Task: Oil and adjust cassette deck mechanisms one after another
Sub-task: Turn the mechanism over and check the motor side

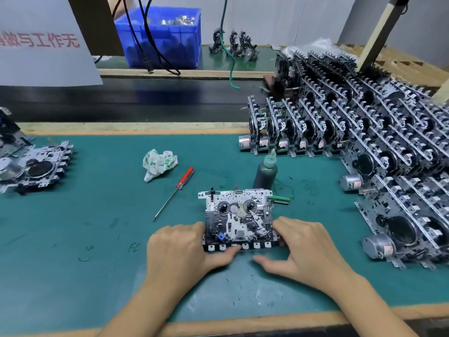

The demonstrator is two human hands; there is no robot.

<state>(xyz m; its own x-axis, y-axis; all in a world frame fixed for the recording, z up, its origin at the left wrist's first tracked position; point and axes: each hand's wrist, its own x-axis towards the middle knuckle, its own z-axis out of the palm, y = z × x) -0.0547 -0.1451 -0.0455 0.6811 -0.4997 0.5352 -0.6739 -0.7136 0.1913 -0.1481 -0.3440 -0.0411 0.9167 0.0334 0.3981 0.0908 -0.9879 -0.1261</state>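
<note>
One cassette deck lies flat on the green mat, near the front edge. The left hand holds its left side, thumb on the row of keys; the right hand seems to hold the right corner, though its fingertips are hidden. A hard push could slide the deck into the oil bottle just behind and tip it. The screwdriver lies left, apart.
</note>
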